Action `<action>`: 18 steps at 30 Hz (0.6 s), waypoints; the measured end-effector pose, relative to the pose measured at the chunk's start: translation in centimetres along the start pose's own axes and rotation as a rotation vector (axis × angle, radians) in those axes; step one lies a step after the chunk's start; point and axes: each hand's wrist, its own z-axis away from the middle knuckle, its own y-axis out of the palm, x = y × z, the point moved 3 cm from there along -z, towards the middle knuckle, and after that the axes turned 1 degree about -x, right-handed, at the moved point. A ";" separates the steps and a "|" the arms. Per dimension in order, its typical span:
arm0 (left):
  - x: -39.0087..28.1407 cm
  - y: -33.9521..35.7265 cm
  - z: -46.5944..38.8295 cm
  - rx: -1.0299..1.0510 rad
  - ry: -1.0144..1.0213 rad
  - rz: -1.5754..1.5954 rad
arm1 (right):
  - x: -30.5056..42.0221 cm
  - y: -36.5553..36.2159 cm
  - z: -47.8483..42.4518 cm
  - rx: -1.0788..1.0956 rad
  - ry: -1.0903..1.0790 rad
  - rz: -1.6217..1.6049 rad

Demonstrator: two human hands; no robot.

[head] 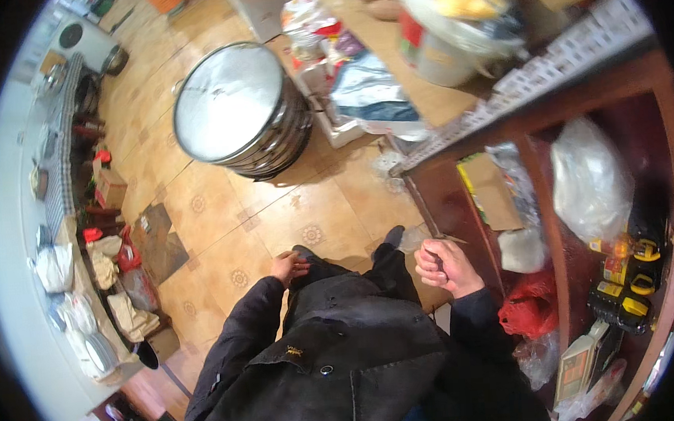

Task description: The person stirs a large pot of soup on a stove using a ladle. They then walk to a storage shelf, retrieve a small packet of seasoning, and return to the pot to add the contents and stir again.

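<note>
My left hand [288, 267] hangs beside my left thigh, its fingers loosely bent, with nothing seen in them. On the other side my right hand [446, 267] is raised in front of the dark red cabinet [438, 204], its fingers curled into the palm. I see no object in that fist. Both arms wear dark sleeves, and a black coat [344, 326] covers my front. Ahead on the tiled floor [279, 214] stands a large round metal pot [229, 101], which looks like a stacked steamer with a shiny lid. Neither hand touches it.
At right, the cabinet shelves hold a white plastic bag [593, 180], a red bag [529, 306] and a black-and-yellow case [617, 303]. A bucket [449, 59] stands on the countertop [441, 108]. Bags [370, 87] lie beside the pot. A long cloth-covered table [63, 175] lines the left wall.
</note>
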 end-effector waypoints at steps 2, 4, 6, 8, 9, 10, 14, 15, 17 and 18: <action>2.9 -8.2 0.7 -0.093 0.027 0.169 | -1.4 4.2 -4.1 0.054 0.069 0.033; 4.9 -15.1 1.7 -0.125 0.041 0.279 | -3.9 8.3 -8.6 0.120 0.161 0.029; 6.3 -20.1 2.8 -0.167 0.042 0.356 | -5.9 13.4 -12.8 0.182 0.244 0.062; 7.1 -24.4 3.9 -0.215 0.014 0.416 | -7.7 18.3 -16.9 0.234 0.339 0.113; 6.4 -25.9 4.4 -0.236 0.021 0.443 | -8.4 20.8 -18.9 0.259 0.394 0.139; 5.3 -27.0 5.1 -0.258 0.030 0.468 | -8.8 23.4 -20.8 0.272 0.420 0.186; 0.0 -32.2 5.0 -0.246 0.124 0.570 | -10.5 32.3 -28.2 0.337 0.540 0.317; -1.6 -33.7 4.5 -0.246 0.158 0.579 | -10.9 34.3 -30.4 0.359 0.571 0.334; -4.6 -36.8 3.9 -0.257 0.204 0.595 | -11.5 38.3 -34.8 0.397 0.597 0.413; -5.8 -38.5 3.4 -0.264 0.214 0.588 | -11.6 40.3 -37.1 0.419 0.614 0.426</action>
